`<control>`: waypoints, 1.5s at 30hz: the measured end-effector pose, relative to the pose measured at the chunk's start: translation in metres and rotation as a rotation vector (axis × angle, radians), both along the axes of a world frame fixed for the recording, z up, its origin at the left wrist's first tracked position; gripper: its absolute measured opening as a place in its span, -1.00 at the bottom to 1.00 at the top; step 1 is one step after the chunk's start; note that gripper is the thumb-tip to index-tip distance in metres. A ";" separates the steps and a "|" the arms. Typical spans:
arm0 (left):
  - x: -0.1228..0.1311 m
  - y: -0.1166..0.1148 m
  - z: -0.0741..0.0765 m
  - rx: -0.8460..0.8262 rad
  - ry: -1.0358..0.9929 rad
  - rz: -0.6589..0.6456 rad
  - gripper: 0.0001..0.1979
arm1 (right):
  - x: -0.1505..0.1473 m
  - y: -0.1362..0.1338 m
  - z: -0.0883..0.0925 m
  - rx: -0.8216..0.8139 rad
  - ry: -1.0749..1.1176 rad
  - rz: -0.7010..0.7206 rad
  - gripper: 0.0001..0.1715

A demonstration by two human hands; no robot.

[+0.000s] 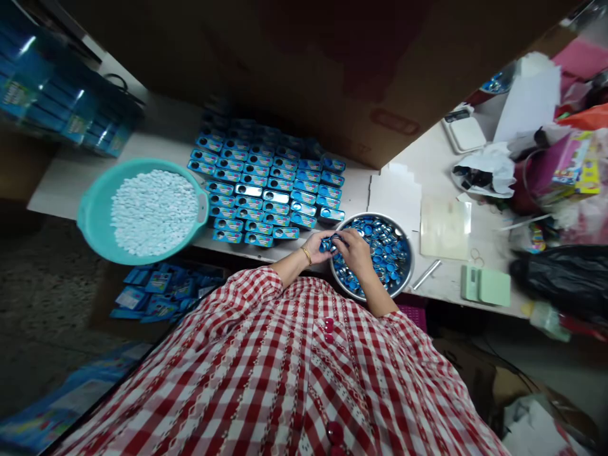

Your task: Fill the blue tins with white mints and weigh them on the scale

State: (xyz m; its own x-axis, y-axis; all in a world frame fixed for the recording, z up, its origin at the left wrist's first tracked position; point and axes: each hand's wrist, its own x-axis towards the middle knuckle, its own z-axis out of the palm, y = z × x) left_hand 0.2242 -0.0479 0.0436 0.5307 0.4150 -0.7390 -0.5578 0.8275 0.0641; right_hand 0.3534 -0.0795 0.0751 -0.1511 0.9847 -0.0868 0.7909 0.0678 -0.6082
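Close together at the left rim of a round metal bowl (410, 267), my two hands meet over small blue-and-silver pieces (329, 243). My left hand (315, 248), with a gold bangle at the wrist, is closed around several of them. The fingers of my right hand (354, 250) are pinched on the same pieces from above. Many more blue and silver round pieces (387, 253) fill the bowl. Left of my hands stand rows of small blue boxes (259, 190), each with a dark round spot on its face.
A turquoise basin (88, 218) of white pieces stands left. A big cardboard box (304, 69) rises behind the rows. To the right lie a metal tube (426, 275), a green case (494, 287) and bags. Blue packets (159, 288) lie below the table edge.
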 end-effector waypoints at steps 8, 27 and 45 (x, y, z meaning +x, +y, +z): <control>-0.096 0.015 0.003 0.076 0.114 0.026 -0.97 | -0.092 0.012 -0.012 0.082 0.253 -0.069 -0.69; -0.236 0.029 0.005 0.115 0.257 0.173 -0.88 | -0.170 0.041 -0.035 -0.348 -0.184 -0.243 -0.78; -0.219 0.034 0.010 0.181 0.404 0.135 -0.83 | -0.204 0.080 -0.002 -0.196 0.000 0.180 -0.71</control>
